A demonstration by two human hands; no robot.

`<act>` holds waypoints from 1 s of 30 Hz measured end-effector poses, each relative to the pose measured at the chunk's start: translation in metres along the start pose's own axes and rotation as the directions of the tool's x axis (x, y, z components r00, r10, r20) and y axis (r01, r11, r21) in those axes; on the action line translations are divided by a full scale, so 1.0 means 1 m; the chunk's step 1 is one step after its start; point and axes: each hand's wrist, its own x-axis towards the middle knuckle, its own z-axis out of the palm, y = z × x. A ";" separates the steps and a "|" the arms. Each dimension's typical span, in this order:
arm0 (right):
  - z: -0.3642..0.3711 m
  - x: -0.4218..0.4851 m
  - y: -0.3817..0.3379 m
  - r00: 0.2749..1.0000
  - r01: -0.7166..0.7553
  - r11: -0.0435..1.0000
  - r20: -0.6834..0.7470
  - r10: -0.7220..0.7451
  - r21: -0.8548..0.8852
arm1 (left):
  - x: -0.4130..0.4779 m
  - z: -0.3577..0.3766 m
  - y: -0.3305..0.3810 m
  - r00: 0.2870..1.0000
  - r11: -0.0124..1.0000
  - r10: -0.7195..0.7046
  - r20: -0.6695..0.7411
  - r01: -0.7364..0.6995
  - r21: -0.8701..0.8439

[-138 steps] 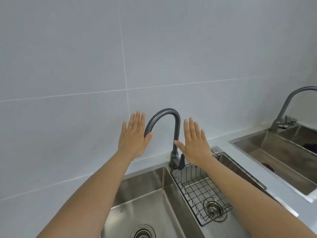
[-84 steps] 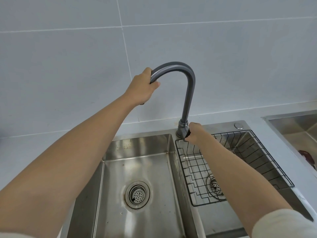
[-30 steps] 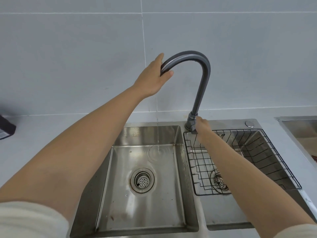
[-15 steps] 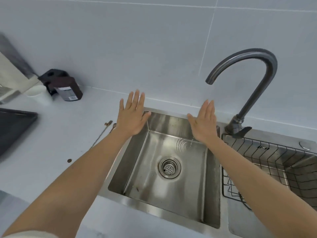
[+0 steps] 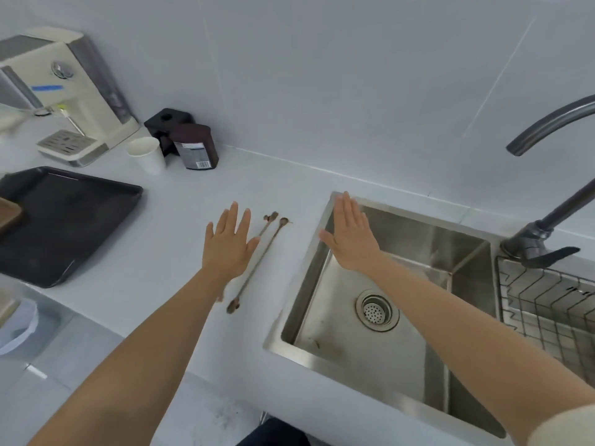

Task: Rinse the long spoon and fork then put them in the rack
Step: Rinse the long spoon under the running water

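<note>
Head view. Long spoon [image 5: 257, 264] and fork [image 5: 268, 222]: soiled, lay side by side on the counter [image 5: 180, 239], unrinsed; rinsing and racking both remained. Rack [image 5: 547, 304]: at 3 o'clock, bare. Your left hand [image 5: 229, 249]: fingers spread flat, empty, just left of them. Your right hand [image 5: 351, 243]: flat, empty, above the sink [image 5: 328, 220] corner.

Counter [image 5: 289, 181]: pale, running along a tiled wall [image 5: 322, 75].
Machine [image 5: 61, 91]: cream drinks machine at far left, its drip grate in front.
Paper cup [image 5: 146, 155]: white, upright, just right of the machine.
Dark bottle [image 5: 194, 146]: labelled, beside the cup, in front of a black block [image 5: 167, 119].
Tray [image 5: 61, 220]: black, shallow, near the counter's front edge at left.
Drain [image 5: 376, 312]: round strainer in the sink floor.
Bin [image 5: 16, 326]: white-lined, on the floor at lower left.
</note>
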 end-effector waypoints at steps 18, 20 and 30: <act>0.100 0.090 -0.096 0.879 -0.467 0.758 0.338 0.338 0.456 | 0.033 0.068 -0.022 0.949 0.965 0.091 0.302 -0.009 -0.262; 0.104 0.099 -0.099 0.851 -0.525 0.703 0.320 0.416 0.481 | 0.039 0.070 -0.021 0.950 0.965 0.080 0.301 0.003 -0.264; 0.116 0.115 -0.112 0.809 -0.587 0.656 0.304 0.503 0.476 | 0.048 0.068 -0.015 0.931 0.960 0.056 0.360 0.048 -0.274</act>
